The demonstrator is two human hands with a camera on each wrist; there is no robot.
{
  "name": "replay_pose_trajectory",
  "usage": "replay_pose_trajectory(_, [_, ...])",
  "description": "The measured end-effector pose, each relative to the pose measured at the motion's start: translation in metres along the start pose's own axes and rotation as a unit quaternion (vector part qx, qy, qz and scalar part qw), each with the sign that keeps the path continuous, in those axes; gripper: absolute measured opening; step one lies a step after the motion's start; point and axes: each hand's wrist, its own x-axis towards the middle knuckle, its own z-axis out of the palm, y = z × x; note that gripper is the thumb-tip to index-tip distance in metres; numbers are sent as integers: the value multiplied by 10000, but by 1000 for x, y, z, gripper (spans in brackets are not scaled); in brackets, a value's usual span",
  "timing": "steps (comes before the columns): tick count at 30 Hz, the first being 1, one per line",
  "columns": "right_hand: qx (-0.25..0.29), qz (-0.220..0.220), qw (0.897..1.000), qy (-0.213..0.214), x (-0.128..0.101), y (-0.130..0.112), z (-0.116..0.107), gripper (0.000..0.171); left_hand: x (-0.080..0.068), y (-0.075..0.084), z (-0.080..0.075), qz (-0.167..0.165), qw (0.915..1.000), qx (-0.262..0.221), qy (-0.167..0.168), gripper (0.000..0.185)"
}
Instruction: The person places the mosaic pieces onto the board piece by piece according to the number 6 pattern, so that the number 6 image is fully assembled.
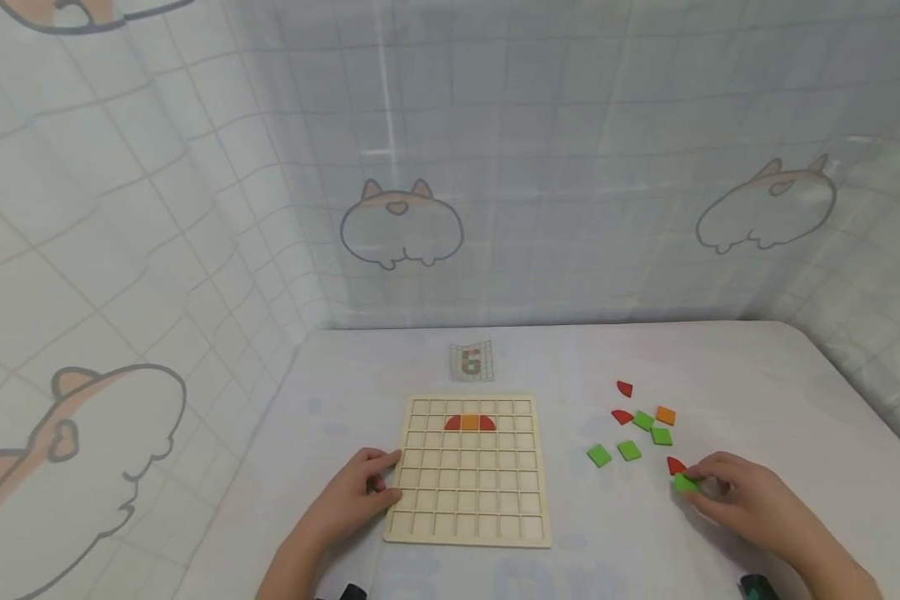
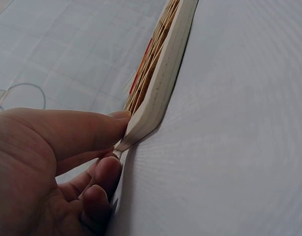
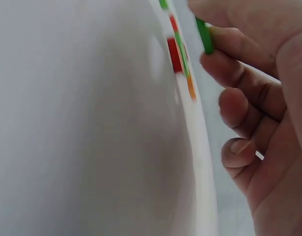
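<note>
The left hand point(image 1: 360, 492) grips the left edge of the board point(image 1: 469, 471) near its near-left corner, thumb on top and fingers curled under the rim; the left wrist view shows that edge pinched between thumb and fingers. The board, one wooden grid, lies flat near the front edge of the tabletop point(image 1: 757, 375), left of its middle. Three pieces sit in its second row: a red quarter-round point(image 1: 453, 423), an orange square point(image 1: 470, 422) and another red quarter-round point(image 1: 487, 423), touching in a line. One small card point(image 1: 472, 362) lies just beyond the board's far edge.

To the right of the board, loose pieces lie scattered: four green squares point(image 1: 629, 450), three red quarter-rounds point(image 1: 624, 388) and one orange tile point(image 1: 665, 415). The right hand point(image 1: 735, 492) is toward the front-right of the tabletop, pinching a fifth green square point(image 1: 684, 482) between thumb and forefinger, just beside the nearest red piece point(image 1: 676, 465).
</note>
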Motion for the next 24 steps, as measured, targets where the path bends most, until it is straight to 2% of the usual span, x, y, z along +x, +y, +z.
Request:
replay_pose_trajectory(6, [36, -167, 9986, -493, 20, -24, 9, 22, 1, -1, 0, 13, 10000, 89, -30, 60])
replay_pose_trajectory(8, [24, -267, 9982, -543, 27, -32, 13, 21, 2, -1, 0, 34, 10000, 59, -59, 61])
replay_pose_trajectory(15, [191, -1162, 9926, -291, 52, -61, 22, 19, 0, -1, 0, 61, 9998, -121, -125, 61])
replay_pose_trajectory(20, [36, -1704, 9853, -65, 70, -84, 30, 18, -1, -1, -1, 86, 9999, -42, -59, 60])
replay_pose_trajectory(22, [-21, -1818, 9833, -57, 77, -94, 33, 18, -1, -1, -1, 108, 9999, -11, -44, 61])
replay_pose_trajectory(24, [-57, -1721, 9849, -173, 83, -105, 37, 18, -1, -1, -1, 117, 9999, -5, -43, 61])
